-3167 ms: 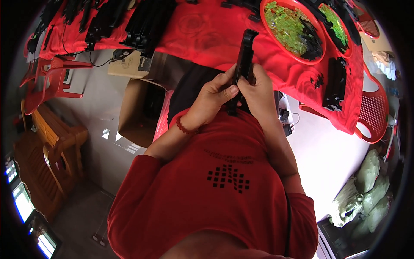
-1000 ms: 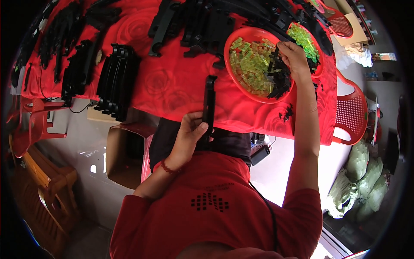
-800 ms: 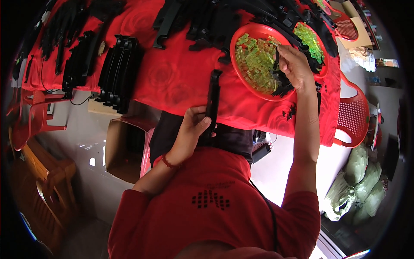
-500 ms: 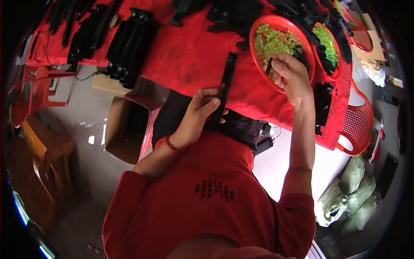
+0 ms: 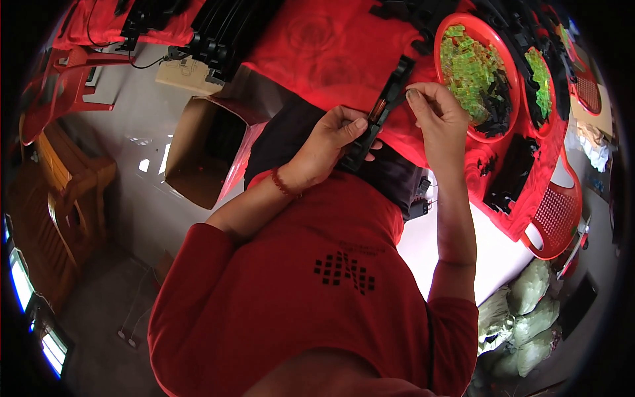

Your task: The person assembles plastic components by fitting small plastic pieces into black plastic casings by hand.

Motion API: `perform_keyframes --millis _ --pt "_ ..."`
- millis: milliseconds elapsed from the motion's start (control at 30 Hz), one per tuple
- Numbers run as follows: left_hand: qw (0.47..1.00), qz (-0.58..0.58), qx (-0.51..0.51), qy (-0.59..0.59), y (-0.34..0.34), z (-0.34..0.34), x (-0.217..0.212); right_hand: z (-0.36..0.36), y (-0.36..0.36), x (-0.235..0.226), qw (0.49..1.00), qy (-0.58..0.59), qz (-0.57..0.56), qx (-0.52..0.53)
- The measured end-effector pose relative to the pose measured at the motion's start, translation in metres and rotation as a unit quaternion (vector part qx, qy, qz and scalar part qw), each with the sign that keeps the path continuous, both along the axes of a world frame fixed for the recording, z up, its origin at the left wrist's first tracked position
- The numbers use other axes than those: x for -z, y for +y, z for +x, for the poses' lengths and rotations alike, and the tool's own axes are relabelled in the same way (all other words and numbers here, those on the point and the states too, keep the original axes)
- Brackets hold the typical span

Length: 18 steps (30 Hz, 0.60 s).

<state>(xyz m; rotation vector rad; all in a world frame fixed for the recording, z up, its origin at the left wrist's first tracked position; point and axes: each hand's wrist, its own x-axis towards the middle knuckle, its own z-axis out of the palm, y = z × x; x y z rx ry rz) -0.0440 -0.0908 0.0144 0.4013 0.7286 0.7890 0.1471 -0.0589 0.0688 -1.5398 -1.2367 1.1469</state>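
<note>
Right hand (image 5: 442,122), curled, grip unclear, has left the red tray (image 5: 511,69), upper right, for beside the black bar (image 5: 389,98) left hand (image 5: 325,144) clasps, work centring there.

"What clothing can you make out?"
"Over my feed I see a red shirt (image 5: 264,291) with elbow-length sleeves (image 5: 195,261) and a black print (image 5: 344,271) of small squares across its front."
"Anything else?"
"I make out black trousers (image 5: 288,134) and a red beaded bracelet (image 5: 280,184) around the left wrist (image 5: 301,172)."
</note>
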Motion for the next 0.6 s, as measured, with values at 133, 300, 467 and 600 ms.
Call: perform_keyframes --millis 133,300,467,600 --pt "1.000 0.011 0.000 0.004 -0.001 -0.003 0.005 -0.001 0.004 0.006 0.977 -0.141 0.163 -0.010" --pt "1.000 0.010 -0.004 0.008 -0.001 -0.002 0.008 -0.010 0.002 -0.004 0.997 -0.034 0.051 0.040" --pt "1.000 0.003 -0.011 0.005 0.001 0.000 0.003 -0.009 -0.004 0.008 0.990 -0.109 0.080 -0.033" --pt "1.000 -0.001 -0.016 0.003 0.001 0.000 0.004 -0.016 -0.006 0.009 0.987 -0.133 0.077 -0.052"
